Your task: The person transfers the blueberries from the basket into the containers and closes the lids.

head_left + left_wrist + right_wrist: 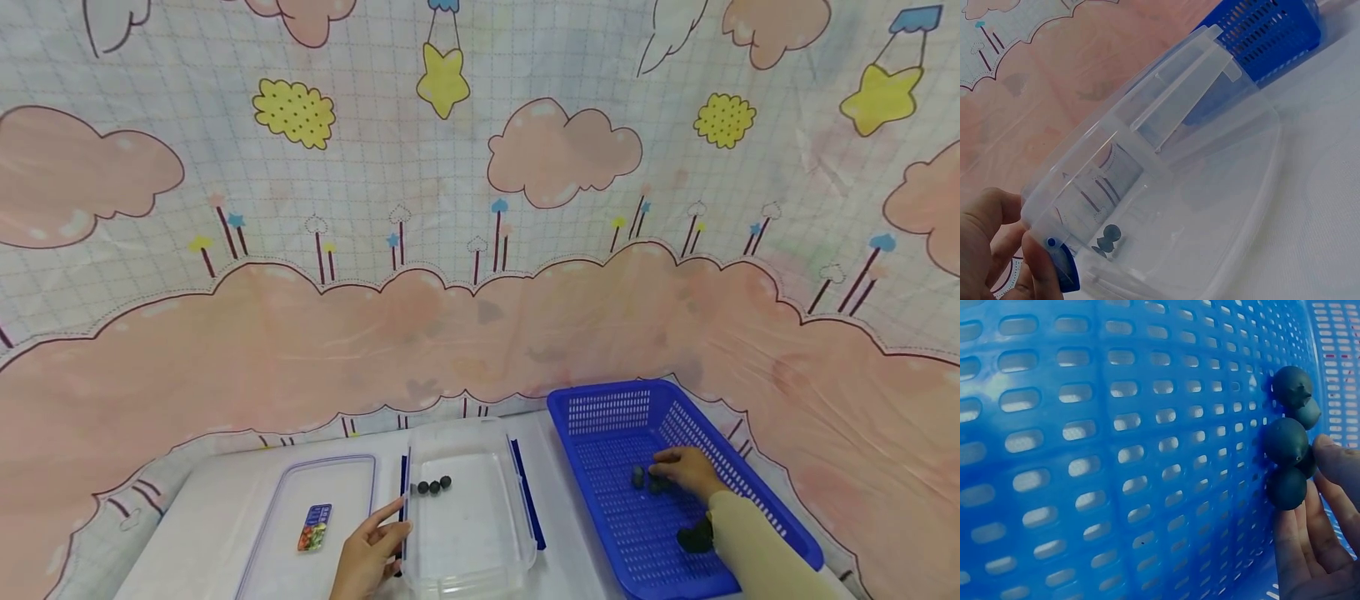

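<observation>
My left hand grips the side of a clear plastic box, its fingers by a blue side latch. Inside the box, several dark blueberries lie in a row near the left wall. To the right, my right hand reaches into a blue perforated basket. Its thumb and fingers close around a blueberry, partly hidden behind others. More blueberries cluster beside the fingertips on the basket floor. A dark clump lies near the sleeve; its kind is unclear.
Left of the box lies a clear lid with a purple-blue rim and a colourful label. Another blue latch hangs open on the box's right side. Behind the white table hangs a patterned cloth.
</observation>
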Demonstrator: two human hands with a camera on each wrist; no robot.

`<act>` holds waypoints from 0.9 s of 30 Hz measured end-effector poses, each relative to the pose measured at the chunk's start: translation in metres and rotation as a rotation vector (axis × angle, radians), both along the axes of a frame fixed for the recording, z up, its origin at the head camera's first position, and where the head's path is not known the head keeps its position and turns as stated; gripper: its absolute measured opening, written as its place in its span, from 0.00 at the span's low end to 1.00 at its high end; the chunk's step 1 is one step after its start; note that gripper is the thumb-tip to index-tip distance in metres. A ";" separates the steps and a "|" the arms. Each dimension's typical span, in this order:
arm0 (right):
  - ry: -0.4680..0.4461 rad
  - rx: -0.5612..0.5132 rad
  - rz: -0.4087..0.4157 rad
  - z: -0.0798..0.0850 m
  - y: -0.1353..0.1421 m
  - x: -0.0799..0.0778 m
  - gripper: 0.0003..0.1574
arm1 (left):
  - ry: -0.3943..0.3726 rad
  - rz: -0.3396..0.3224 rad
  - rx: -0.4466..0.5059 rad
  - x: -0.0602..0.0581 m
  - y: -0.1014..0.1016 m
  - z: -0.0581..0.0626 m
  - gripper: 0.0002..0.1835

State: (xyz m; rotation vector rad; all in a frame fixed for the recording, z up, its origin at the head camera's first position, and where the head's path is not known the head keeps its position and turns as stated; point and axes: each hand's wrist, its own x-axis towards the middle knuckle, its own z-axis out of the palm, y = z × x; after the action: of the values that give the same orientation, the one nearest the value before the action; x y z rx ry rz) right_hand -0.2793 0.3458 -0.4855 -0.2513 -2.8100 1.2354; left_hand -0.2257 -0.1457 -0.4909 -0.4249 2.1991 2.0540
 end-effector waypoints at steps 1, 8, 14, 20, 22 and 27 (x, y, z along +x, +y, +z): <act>0.001 -0.001 0.001 0.000 0.000 0.000 0.22 | 0.002 0.000 0.000 0.000 0.000 0.000 0.27; -0.008 0.022 0.018 0.002 -0.001 0.000 0.19 | 0.003 0.002 0.002 0.000 0.000 0.001 0.28; -0.019 0.038 0.030 0.002 -0.001 0.001 0.17 | -0.011 0.002 -0.009 0.000 0.000 0.001 0.28; -0.014 0.053 0.040 -0.002 0.001 -0.001 0.17 | -0.013 0.006 0.003 0.000 -0.001 0.002 0.28; -0.011 0.056 0.041 -0.004 0.001 -0.001 0.17 | -0.010 0.005 0.010 0.000 -0.001 0.001 0.28; -0.003 0.069 0.053 -0.003 0.000 -0.001 0.16 | 0.002 0.002 0.022 0.001 -0.001 0.000 0.28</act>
State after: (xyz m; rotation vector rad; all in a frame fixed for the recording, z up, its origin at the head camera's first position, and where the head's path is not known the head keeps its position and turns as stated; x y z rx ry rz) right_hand -0.2806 0.3454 -0.4882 -0.1762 -2.8726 1.1458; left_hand -0.2247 -0.1462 -0.4906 -0.4233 2.1758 2.0792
